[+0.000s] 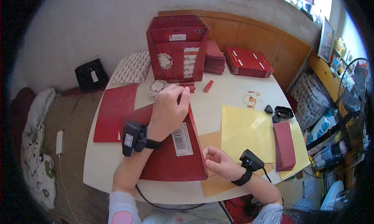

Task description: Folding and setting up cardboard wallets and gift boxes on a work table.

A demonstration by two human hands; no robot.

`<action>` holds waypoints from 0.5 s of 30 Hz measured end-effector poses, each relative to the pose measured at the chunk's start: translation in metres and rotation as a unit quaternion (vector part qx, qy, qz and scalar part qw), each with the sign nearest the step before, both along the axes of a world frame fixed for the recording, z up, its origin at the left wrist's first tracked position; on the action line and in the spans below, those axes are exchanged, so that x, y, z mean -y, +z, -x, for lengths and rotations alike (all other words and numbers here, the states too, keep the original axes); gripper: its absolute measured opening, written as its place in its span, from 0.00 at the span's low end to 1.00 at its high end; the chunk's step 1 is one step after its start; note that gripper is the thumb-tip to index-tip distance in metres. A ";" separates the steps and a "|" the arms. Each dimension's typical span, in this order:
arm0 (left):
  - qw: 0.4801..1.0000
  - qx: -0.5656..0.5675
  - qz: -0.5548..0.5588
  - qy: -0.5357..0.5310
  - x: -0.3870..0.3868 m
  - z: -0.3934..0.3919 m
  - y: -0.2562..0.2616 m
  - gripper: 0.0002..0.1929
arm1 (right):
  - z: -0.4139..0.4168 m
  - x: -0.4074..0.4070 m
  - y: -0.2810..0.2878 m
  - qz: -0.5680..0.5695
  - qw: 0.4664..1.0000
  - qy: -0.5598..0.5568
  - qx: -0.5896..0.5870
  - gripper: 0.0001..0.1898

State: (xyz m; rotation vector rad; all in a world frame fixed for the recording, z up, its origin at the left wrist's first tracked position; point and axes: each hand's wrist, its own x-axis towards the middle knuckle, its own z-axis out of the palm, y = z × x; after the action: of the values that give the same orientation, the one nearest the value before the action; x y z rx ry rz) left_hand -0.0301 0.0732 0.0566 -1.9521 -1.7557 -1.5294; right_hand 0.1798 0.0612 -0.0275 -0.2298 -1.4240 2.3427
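Note:
A dark red cardboard sleeve [172, 162] lies slanted on the table before me, its barcode label [183, 139] facing up. My left hand [171, 110] reaches over its far end, with thumb and fingers closed at the far right corner; the fingertips are partly hidden. At the near right corner, my right hand [220, 162] pinches the long side edge with curled fingers. Just beyond my left hand are a round patterned paper piece [157, 87] and a small stack of red strips [188, 87]. Both wrists wear black strapped devices.
A tall red display box [178, 48] stands at the back, beside red card stacks [248, 61] and patterned sheets [131, 67]. A flat red card [115, 113] lies left. On the right are a yellow sheet [248, 133], a maroon stack [284, 148] and small black parts [283, 112]. Cables hang near the front edge.

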 end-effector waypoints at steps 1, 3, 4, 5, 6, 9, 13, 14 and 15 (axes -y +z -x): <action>1.000 0.013 0.005 0.009 -0.001 0.002 0.001 0.14 | -0.001 0.000 0.001 -0.001 1.000 0.000 0.002 0.08; 0.999 0.026 0.008 0.020 -0.002 0.007 0.002 0.14 | -0.002 -0.001 0.004 -0.044 0.999 0.002 0.027 0.08; 0.999 0.027 0.004 0.025 -0.002 0.011 0.001 0.14 | -0.001 0.000 0.005 -0.045 0.999 0.004 0.027 0.08; 0.999 0.027 -0.001 0.029 -0.003 0.013 0.001 0.14 | 0.000 0.001 0.005 -0.042 0.999 0.003 0.028 0.08; 0.999 0.028 -0.001 0.029 -0.003 0.014 -0.001 0.14 | 0.000 0.001 0.005 -0.038 0.999 0.000 0.030 0.07; 0.999 0.009 0.001 0.042 -0.005 0.013 -0.003 0.14 | 0.001 0.003 0.006 -0.027 0.999 -0.012 0.033 0.08; 0.999 0.005 -0.001 0.036 -0.006 0.011 -0.004 0.14 | 0.001 0.004 0.005 -0.024 0.999 -0.028 0.032 0.09; 1.000 0.011 -0.009 0.027 -0.005 0.011 -0.003 0.15 | 0.001 0.004 0.007 -0.009 0.999 -0.020 0.032 0.10; 1.000 0.013 -0.009 0.026 -0.006 0.011 -0.004 0.15 | 0.000 0.004 0.009 0.006 0.999 -0.014 0.034 0.10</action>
State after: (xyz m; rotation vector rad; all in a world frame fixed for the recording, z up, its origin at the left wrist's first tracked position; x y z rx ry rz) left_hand -0.0406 0.0797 0.0524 -1.8731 -1.7813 -1.5540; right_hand 0.1796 0.0577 -0.0189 -0.3328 -1.4298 2.3416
